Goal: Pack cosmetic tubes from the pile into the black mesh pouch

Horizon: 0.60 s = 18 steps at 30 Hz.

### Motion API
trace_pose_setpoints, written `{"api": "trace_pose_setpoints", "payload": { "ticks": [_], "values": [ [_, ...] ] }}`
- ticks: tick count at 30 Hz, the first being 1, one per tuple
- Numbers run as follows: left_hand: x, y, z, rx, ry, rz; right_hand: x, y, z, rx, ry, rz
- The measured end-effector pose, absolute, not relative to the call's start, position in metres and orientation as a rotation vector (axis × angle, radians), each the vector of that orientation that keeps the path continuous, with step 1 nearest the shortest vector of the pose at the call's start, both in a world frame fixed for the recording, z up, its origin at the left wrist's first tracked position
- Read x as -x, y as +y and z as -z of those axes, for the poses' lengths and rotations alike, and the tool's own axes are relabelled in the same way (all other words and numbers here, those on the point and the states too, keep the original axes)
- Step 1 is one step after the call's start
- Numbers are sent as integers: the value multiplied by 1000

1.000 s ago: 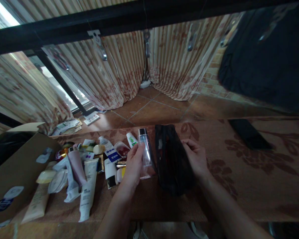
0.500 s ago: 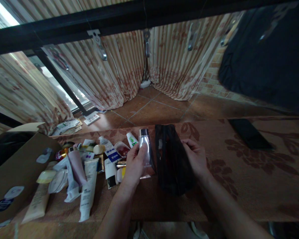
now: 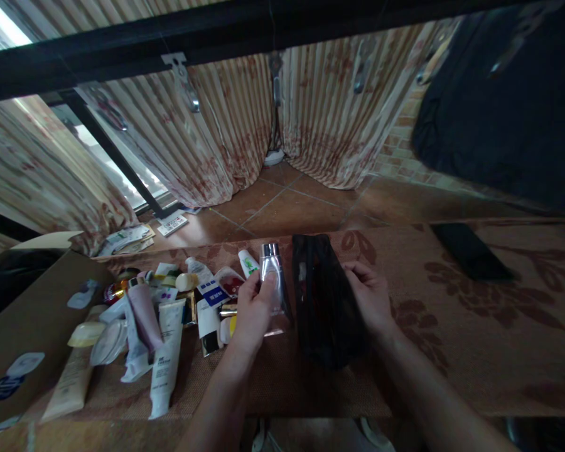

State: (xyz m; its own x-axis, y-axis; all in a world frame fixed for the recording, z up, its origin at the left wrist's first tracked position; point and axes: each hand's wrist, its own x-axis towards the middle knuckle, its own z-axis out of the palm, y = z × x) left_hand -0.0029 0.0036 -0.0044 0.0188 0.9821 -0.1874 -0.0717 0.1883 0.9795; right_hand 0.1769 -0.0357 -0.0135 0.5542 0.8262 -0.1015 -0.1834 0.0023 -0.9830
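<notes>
My left hand (image 3: 255, 309) grips a shiny silver-pink squeeze tube (image 3: 277, 301), its cap pointing away from me. Just right of the tube lies a black mesh pouch (image 3: 328, 314), its top gaping and some dim items showing inside. The fingers of my right hand (image 3: 368, 294) are pinched on the pouch's right edge. To the left is a pile of toiletries: a white tube (image 3: 168, 358), a pink tube (image 3: 144, 314), a beige tube (image 3: 73, 376) with a pale cap, and a small white tube with green print (image 3: 248, 263) behind my left hand.
A cardboard box (image 3: 42, 326) stands at the far left, with a dark bag inside. A black phone (image 3: 473, 251) lies on the brown patterned cloth (image 3: 456, 364) at right. Papers (image 3: 127, 240) and curtains (image 3: 235, 138) are beyond the far edge.
The silver-pink tube has shifted very slightly left in my left hand. Otherwise hands, pouch and pile look the same.
</notes>
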Motion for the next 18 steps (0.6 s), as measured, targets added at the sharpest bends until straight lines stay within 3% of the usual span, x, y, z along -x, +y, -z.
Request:
{"api": "trace_pose_setpoints", "payload": {
  "ticks": [18],
  "values": [
    [3,5,5,-1093,1285,-1069,-177,-36,13,1388,-664,-840]
  ]
}}
